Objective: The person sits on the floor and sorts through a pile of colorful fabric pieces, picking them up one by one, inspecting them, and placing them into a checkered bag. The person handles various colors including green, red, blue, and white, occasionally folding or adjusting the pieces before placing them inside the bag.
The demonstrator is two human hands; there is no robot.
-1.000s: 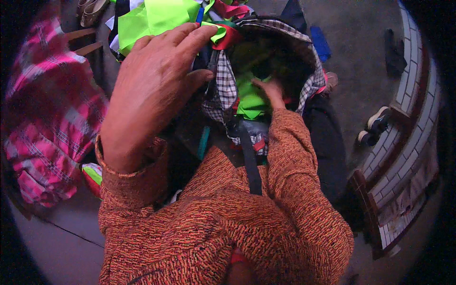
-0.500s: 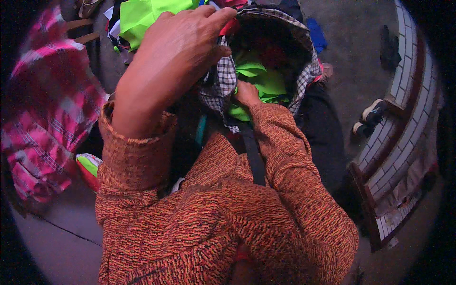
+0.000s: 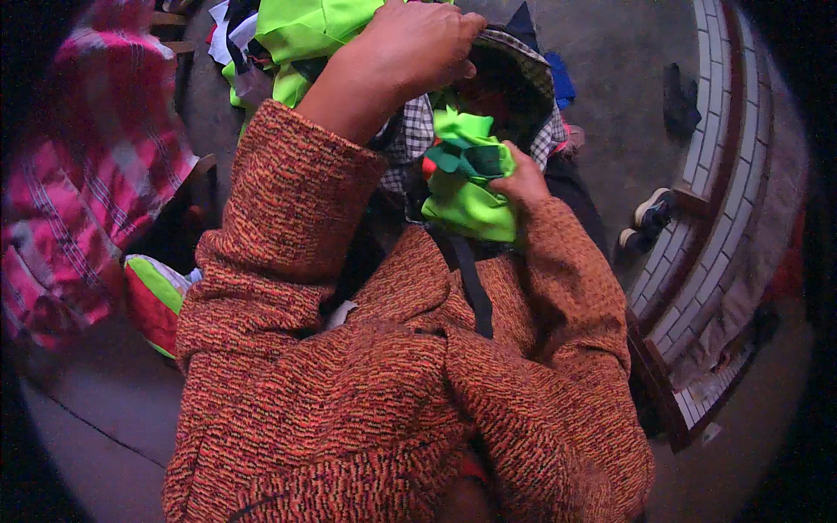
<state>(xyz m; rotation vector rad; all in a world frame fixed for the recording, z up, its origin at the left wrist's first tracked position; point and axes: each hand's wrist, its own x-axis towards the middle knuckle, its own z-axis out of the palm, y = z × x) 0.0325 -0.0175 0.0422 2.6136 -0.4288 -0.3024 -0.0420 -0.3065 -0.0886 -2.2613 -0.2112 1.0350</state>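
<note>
A checked black-and-white cloth bag (image 3: pixel 418 131) with a dark inside gapes at the top middle. My left hand (image 3: pixel 410 50) is at its left rim, fingers curled over and closed on the edge. My right hand (image 3: pixel 526 180), in front of the bag's mouth, grips a bunch of bright green cloth pieces (image 3: pixel 475 209). A darker green scrap (image 3: pixel 471 159) and a bit of orange show among them. The fingertips of this hand are partly hidden behind the cloth.
More bright green cloth (image 3: pixel 309 30) lies in a heap beyond my left hand, with white and dark scraps. A pink checked cloth (image 3: pixel 96 174) hangs at left, above a red-and-green item (image 3: pixel 153 301). Shoes (image 3: pixel 649 213) stand by a white-tiled step (image 3: pixel 684 227) at right.
My right hand has come up out of the bag, bringing the bunch of green cloth toward me. My left hand has shifted to the right along with the bag's rim in view.
</note>
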